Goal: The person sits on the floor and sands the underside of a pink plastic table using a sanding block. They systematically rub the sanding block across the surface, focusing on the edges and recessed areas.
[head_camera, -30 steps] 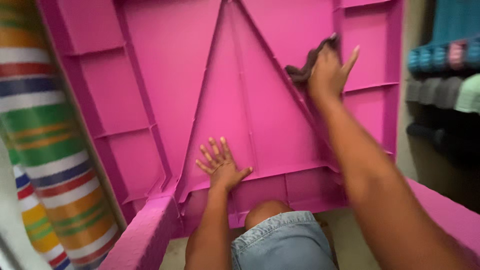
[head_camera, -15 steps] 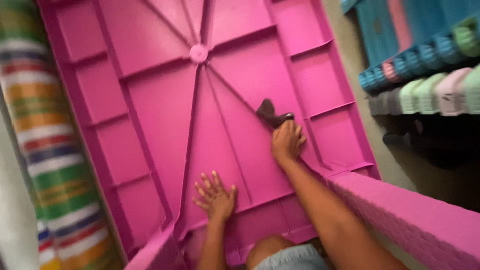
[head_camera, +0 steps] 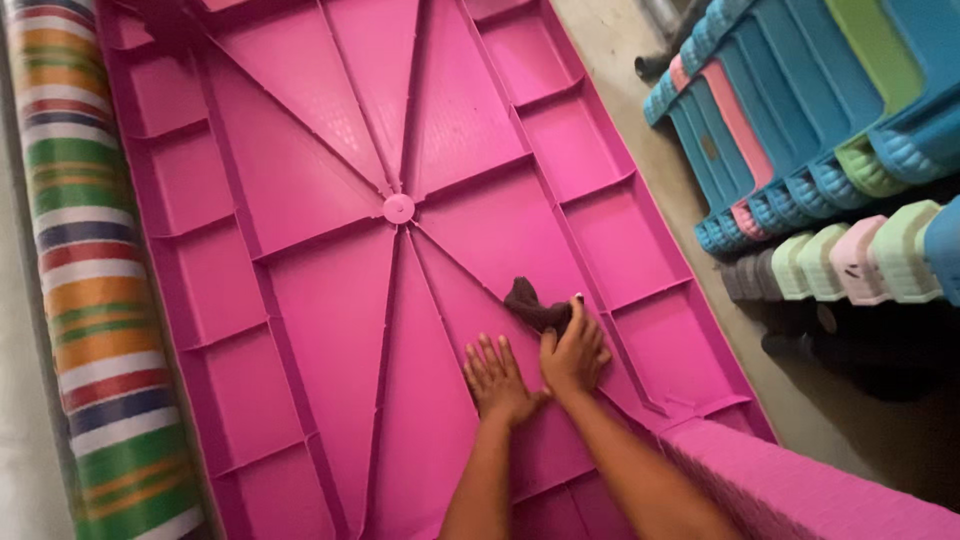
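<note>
- You are wiping the ribbed underside of the pink plastic panel [head_camera: 330, 300], and the wipe is mid-stroke.
- Your left hand [head_camera: 497, 380] is lying released, palm flat on the panel, bracing it just beside the right.
- Your right hand [head_camera: 574, 352] is grasping the dark cloth [head_camera: 533, 306], pressing it against a diagonal rib.
- The next stroke is calling for firm pressure along that rib and into the side pockets beyond.
- Compared with half a second ago, your left hand is sitting closer to the right, and the cloth is lying lower relative to the central hub [head_camera: 398, 208].
- Striped roll [head_camera: 85, 300] is standing left; stacked stools [head_camera: 800, 130] right.
</note>
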